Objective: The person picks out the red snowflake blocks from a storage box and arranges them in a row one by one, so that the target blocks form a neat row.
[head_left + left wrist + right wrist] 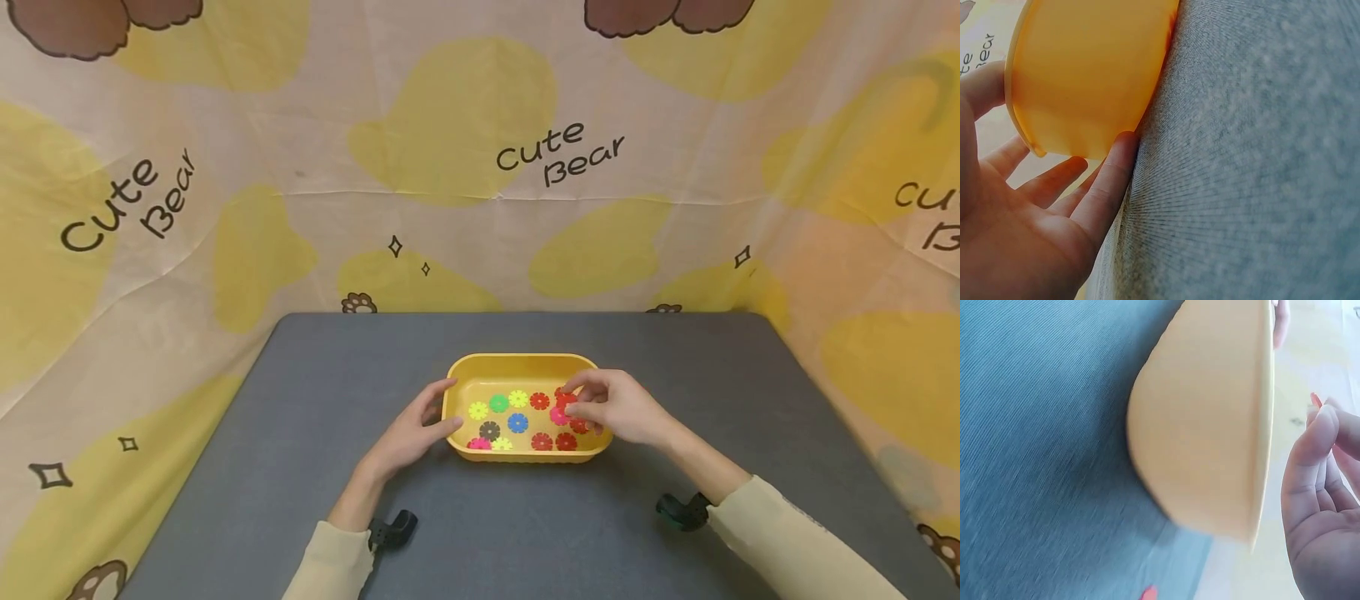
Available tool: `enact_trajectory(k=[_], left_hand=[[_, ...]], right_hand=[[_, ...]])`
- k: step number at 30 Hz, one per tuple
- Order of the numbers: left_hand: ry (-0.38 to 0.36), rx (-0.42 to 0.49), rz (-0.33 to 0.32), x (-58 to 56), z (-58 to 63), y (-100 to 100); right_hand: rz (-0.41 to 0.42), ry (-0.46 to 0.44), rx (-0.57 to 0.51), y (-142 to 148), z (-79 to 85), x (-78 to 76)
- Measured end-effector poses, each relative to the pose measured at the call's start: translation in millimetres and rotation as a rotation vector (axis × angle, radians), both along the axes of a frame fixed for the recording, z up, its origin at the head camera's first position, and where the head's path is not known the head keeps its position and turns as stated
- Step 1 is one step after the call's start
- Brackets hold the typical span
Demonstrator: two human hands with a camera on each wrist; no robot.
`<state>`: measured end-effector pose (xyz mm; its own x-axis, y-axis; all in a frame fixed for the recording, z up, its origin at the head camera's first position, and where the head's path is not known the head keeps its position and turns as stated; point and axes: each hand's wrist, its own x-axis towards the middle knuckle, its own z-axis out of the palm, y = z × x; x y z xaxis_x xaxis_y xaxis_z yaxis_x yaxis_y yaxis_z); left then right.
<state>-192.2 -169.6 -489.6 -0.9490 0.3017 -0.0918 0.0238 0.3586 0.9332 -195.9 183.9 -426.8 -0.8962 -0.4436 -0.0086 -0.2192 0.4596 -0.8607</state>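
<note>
A yellow plastic basin (525, 456) stands on the table with several flower-shaped discs in it: red, pink, yellow-green, a green disc (498, 403), a blue disc (517, 423) and a dark grey disc (489, 431). My left hand (408, 429) holds the basin's left end. In the left wrist view, the fingers of that left hand (1041, 212) spread around the outer wall, one digit at the rim. Over the right end, my right hand (618, 404) pinches a small red disc (1316, 400) between thumb and fingertip, above rim height. Some red discs lie partly hidden under this hand.
A dark grey cloth-covered table (337, 358) surrounds the basin. Behind it hangs a patterned curtain (450, 125). Black wrist straps (393, 529) sit on both forearms. A small red thing (1149, 592) shows at the bottom of the right wrist view.
</note>
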Motion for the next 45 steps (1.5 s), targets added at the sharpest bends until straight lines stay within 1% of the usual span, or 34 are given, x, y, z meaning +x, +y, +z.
enact_trajectory(k=[8, 12, 17, 23, 26, 30, 34, 37, 41, 45], left_hand=[[-0.005, 0.002, -0.002, -0.3, -2.1, 2], [-0.006, -0.002, -0.002, -0.1, -2.9, 1], [-0.001, -0.008, -0.002, -1.3, -3.2, 1], [0.003, -0.009, -0.006, -2.6, -3.5, 0], [0.007, -0.007, -0.01, -2.9, -3.2, 0], [0.005, -0.008, -0.009, -3.1, -3.0, 0], [0.006, -0.013, 0.001, -3.0, -3.7, 0], [0.007, -0.014, 0.007, -3.1, -4.4, 0], [0.005, -0.012, 0.006, -3.1, -4.6, 0], [0.002, -0.014, 0.011, -3.0, -4.3, 0]], right_hand=[[-0.114, 0.006, 0.01, 36, -4.3, 1.7], [-0.158, 0.02, 0.018, 53, -8.8, -0.6], [-0.226, 0.022, -0.005, 73, -16.3, -5.5], [-0.334, -0.012, -0.04, 98, -26.1, -13.4], [-0.37, -0.036, -0.045, 108, -33.6, -17.4], [-0.392, -0.073, -0.047, 115, -44.9, -23.2], [-0.38, -0.096, -0.031, 120, -54.0, -29.6], [-0.365, -0.107, -0.012, 121, -57.5, -33.4], [-0.357, -0.106, 0.04, 121, -60.3, -37.6], [-0.331, -0.076, 0.117, 119, -62.4, -41.7]])
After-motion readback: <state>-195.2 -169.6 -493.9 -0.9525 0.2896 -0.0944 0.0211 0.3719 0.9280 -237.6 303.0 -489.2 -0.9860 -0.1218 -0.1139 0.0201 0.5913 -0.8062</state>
